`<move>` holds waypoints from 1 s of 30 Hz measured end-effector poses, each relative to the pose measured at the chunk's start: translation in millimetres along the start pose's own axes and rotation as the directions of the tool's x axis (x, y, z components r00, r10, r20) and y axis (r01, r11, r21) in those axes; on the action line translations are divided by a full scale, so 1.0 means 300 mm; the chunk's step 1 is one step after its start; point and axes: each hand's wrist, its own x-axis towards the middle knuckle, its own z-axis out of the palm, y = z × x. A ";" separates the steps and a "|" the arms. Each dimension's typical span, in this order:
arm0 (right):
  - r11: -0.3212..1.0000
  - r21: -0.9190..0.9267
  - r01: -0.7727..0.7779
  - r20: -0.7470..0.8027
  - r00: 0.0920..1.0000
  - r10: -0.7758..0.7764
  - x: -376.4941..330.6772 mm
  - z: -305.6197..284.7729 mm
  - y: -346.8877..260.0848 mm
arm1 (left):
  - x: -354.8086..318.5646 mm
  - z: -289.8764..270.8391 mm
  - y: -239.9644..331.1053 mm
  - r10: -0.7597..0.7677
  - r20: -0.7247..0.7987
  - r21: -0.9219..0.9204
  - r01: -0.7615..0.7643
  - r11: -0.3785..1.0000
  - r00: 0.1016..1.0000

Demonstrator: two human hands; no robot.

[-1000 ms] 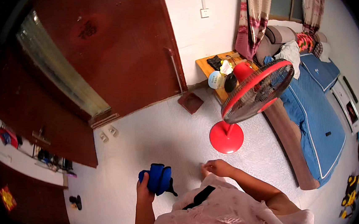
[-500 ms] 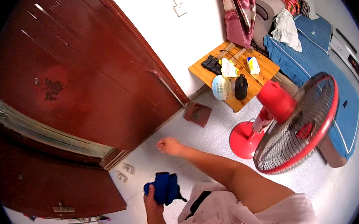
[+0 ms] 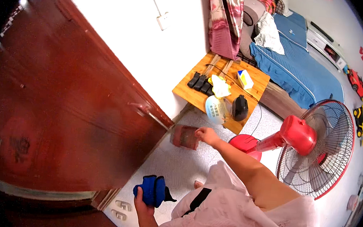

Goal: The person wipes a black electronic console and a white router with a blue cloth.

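Note:
In my left hand is a folded blue fabric piece with black edging and a black strap end sticking out to the right. The fingers and thumb wrap its near edge; what exactly it is cannot be made out. My right hand is stretched out ahead with its fingers loosely bent, apart, and nothing visible in them. From above it overlaps the right edge of a dark red dustpan on the floor; no grip on it shows. A wooden table stands beyond that hand.
On the table are several black pouches, a white-and-yellow cloth, a box, a round fan-shaped card and a black object. A red standing fan is right, a dark red door left, slippers below.
My view has turned and shifted toward the table. The right hand has gone from a closed fist near the door to loosely bent fingers over the dustpan. My left hand keeps the blue fabric piece.

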 end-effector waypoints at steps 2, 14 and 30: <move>0.998 0.035 -0.048 -0.049 0.998 0.050 0.060 -0.086 -0.005 | 0.122 0.075 0.046 -0.007 0.090 0.041 0.004 0.999 0.996; 0.943 -0.300 -0.145 -0.421 0.907 0.006 0.908 -0.555 0.230 | 0.630 0.488 0.097 -0.136 -0.148 0.200 0.165 0.966 0.979; 0.630 -0.660 -0.410 -0.306 0.912 0.274 1.756 -0.873 0.055 | 0.963 0.870 0.128 -0.322 -0.282 0.273 0.398 0.876 0.904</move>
